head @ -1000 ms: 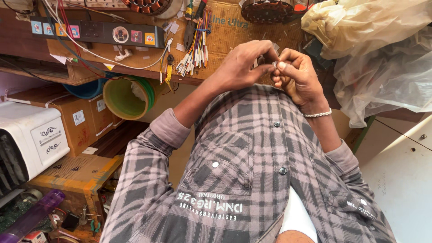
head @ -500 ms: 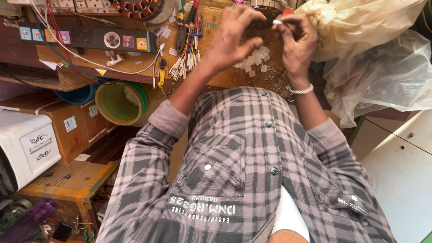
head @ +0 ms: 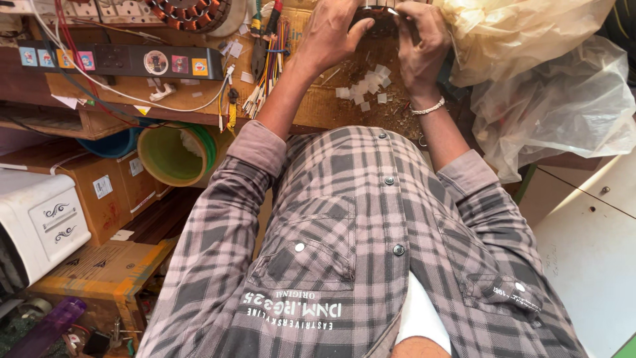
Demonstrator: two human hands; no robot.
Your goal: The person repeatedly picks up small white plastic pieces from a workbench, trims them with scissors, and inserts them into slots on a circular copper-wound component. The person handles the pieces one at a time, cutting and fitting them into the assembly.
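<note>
A: In the head view, where do the hands sit?

B: Both are up at the top edge, over the worktop [head: 318, 109]. The left hand [head: 334, 33] and the right hand [head: 421, 43] close in from either side on a dark round part [head: 376, 20], which looks like a small wound motor core.

A: How does the part lie against the fingers?

B: It sits between the two hands, touching both. The left fingers [head: 354, 26] curl over its left side and are clamped on it. The right fingers [head: 404, 13] bend down onto its right edge, pressed on the part too. Only a dark strip of it shows between them; the top is cut off by the frame.

A: And below it?

B: White paper slips [head: 368, 89] lie scattered on the worktop just under the hands, near the right wrist, which wears a pale bracelet [head: 427, 107].

A: What else is around?

B: Left of the left forearm a bundle of coloured wires [head: 268, 66] hangs over the edge. Further left lies a black power strip [head: 126, 61], and above it a copper-wound stator [head: 189, 12]. Under the worktop stands a green bucket [head: 175, 156] beside cardboard boxes [head: 99, 192]. To the right, crumpled clear plastic bags [head: 550, 86] lie just beside the right hand.
</note>
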